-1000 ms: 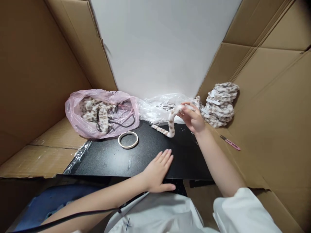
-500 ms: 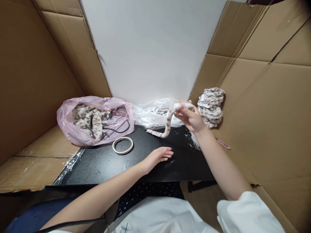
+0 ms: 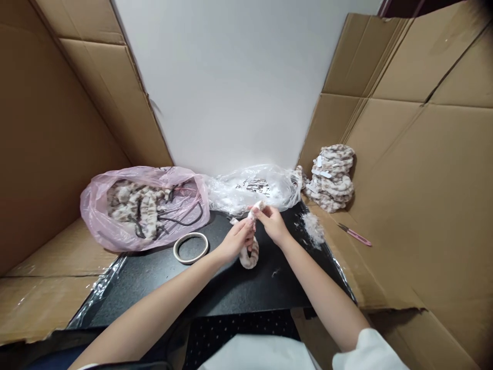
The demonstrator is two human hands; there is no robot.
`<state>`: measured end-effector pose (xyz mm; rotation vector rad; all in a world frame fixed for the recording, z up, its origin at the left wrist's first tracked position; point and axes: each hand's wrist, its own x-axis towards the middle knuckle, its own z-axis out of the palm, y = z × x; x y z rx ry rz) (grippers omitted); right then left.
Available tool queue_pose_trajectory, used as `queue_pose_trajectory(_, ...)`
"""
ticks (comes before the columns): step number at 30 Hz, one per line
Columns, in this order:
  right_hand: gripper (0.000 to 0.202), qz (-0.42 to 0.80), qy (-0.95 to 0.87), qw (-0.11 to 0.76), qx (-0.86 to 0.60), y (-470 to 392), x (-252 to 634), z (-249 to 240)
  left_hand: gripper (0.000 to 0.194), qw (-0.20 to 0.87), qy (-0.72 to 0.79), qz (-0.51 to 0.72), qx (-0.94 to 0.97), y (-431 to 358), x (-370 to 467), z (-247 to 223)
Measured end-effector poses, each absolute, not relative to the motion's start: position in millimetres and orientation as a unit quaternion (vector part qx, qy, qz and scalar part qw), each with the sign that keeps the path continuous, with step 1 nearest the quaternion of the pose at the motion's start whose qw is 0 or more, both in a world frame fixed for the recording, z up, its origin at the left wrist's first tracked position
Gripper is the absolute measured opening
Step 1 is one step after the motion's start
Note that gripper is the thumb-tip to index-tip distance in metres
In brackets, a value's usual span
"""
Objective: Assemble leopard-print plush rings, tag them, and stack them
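A long, fluffy white-and-brown plush strip (image 3: 249, 258) is bent into a loop over the black table. Its upper end is pinched between the fingers of my left hand (image 3: 235, 239) and my right hand (image 3: 272, 224), which meet close together. The lower bend of the strip hangs below my left fingers, near the tabletop. Just behind my hands lies a clear plastic bag (image 3: 265, 187) with white-and-dark pieces inside. To the left of my left hand is a roll of tape (image 3: 191, 248) lying flat.
A pink plastic bag (image 3: 96, 205) holding plush pieces and dark cords stands at the left. Stacked plush bundles with white tags (image 3: 333, 177) sit at the right, near pink-handled snips (image 3: 358, 236) and a heap of white fluff (image 3: 314, 229). Cardboard walls (image 3: 423, 205) flank the table (image 3: 215, 295).
My right hand has brought the plush strip down and toward me. My left hand, open over the table before, has come up and taken hold of it too. The view has shifted slightly.
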<state>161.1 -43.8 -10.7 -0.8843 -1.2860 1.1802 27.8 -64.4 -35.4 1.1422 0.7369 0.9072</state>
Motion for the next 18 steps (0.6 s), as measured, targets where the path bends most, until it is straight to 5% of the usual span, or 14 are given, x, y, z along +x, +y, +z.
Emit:
queue_pose_trajectory(4,0.045,0.511,-0.487,0.592,-0.389,-38.0,156.6,-33.2,0.049,0.700,0.338,0.366,0.511,-50.3,19.5,-55.7)
queue_pose_trajectory(18,0.030,0.529,-0.568,0.481,-0.408,-45.0,158.1,-64.9,0.046,0.723,0.336,0.353,0.490,-50.8,5.4,-79.0)
